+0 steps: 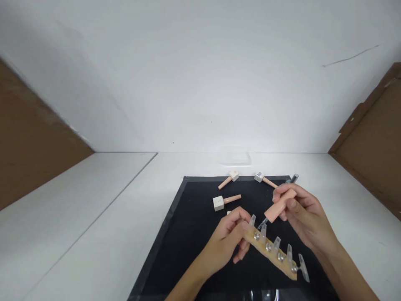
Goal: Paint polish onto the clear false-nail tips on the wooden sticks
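My left hand (223,244) pinches the upper left end of a wooden nail-tip stand (286,268), which slants down to the right. Several clear false nail tips (276,243) stand along it on round metal mounts. In my right hand (308,217) is a nail polish brush (280,205), held by its peach cap with the fingers wrapped round it. Its dark bristles point down-left and reach the tips nearest my left hand; whether they touch one I cannot tell.
On the black mat (188,234) lie a white polish bottle (218,203) with a peach cap, a second bottle (233,175) and a third bottle (259,177). Behind my right hand a grey cylindrical object (293,178) shows. A clear plastic tray (234,158) sits by the white wall.
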The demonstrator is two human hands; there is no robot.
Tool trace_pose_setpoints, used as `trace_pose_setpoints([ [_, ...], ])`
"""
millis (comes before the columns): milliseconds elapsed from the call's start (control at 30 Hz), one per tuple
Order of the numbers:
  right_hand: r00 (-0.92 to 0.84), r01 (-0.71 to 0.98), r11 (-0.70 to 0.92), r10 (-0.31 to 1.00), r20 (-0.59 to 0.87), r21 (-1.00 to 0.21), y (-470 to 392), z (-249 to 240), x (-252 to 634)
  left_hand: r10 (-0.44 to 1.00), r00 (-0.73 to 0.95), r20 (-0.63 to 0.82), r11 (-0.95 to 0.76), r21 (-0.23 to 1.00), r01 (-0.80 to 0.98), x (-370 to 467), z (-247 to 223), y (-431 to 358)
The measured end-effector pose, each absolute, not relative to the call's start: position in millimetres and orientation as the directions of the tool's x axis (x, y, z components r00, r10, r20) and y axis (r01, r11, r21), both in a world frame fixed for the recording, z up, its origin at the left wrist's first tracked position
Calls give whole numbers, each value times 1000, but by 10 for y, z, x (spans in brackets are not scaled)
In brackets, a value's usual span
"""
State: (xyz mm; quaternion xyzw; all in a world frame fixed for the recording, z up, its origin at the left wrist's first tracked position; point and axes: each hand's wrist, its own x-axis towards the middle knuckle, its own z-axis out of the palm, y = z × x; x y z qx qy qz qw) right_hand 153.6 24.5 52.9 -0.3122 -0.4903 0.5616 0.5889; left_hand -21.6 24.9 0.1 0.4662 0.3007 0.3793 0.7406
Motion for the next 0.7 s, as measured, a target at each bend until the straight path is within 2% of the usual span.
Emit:
trace_pose_setpoints([
  [467, -150, -263, 241, 946, 287, -934, 208, 418, 1539, 777, 625, -81, 304, 917, -259, -203, -23, 216],
  [700, -68, -214, 306, 943, 326, -928, 195, 390, 1567, 774, 629, -69, 294, 919, -261, -212, -46, 230],
])
